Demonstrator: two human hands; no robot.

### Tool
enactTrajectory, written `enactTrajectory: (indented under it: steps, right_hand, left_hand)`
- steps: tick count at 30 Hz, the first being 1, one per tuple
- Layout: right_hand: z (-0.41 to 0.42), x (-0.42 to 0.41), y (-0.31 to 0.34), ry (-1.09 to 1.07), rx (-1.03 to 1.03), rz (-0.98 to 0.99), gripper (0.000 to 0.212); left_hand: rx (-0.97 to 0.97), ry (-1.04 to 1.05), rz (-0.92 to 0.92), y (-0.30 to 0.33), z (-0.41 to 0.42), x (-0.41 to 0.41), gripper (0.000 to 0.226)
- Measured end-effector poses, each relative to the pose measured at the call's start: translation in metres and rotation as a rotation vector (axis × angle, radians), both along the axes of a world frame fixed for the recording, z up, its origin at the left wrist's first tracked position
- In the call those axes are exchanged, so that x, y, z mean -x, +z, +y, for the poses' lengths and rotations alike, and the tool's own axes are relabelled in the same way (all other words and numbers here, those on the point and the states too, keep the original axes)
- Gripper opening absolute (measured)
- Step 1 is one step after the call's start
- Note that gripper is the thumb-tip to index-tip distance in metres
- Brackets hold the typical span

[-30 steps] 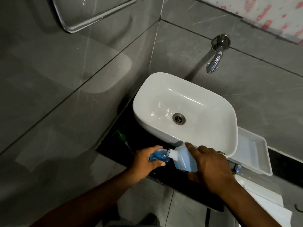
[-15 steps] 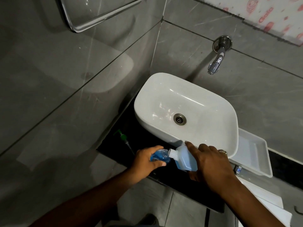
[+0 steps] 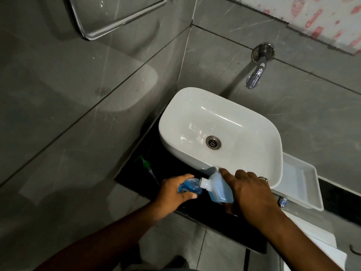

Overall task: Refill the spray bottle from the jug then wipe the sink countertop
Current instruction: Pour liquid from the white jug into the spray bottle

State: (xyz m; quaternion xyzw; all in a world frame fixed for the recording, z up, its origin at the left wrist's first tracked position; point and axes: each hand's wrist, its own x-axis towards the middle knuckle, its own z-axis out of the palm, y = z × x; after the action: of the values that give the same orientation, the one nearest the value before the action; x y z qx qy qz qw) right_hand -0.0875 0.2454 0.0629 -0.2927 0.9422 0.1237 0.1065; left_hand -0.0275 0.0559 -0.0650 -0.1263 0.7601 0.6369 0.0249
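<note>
My left hand [image 3: 172, 194] grips a small clear spray bottle [image 3: 190, 186] holding blue liquid, standing on the black countertop [image 3: 214, 218] in front of the white basin [image 3: 220, 133]. My right hand [image 3: 248, 194] holds a white translucent jug [image 3: 216, 189] of blue liquid tipped to the left, its threaded neck touching the bottle's open mouth. A green pump head with its tube [image 3: 146, 167] lies on the countertop to the left of the bottle.
A chrome wall tap [image 3: 256, 75] hangs above the basin. A white plastic tray [image 3: 300, 184] sits to the basin's right, a small cap [image 3: 282, 201] by its near edge. White cloth or paper [image 3: 320, 239] lies at lower right. Grey tiled walls close in left and behind.
Both hands hold nearly the same pose, jug neck against the bottle's mouth. The camera has shifted slightly.
</note>
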Motion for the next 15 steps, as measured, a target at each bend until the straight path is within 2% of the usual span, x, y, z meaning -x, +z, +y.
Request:
enactTrajectory:
  steps: [15]
  right_hand:
    - [-0.0071, 0.0001, 0.0058, -0.010, -0.034, 0.004, 0.103]
  left_hand:
    - [0.022, -0.003, -0.003, 0.0037, 0.0006, -0.0003, 0.061]
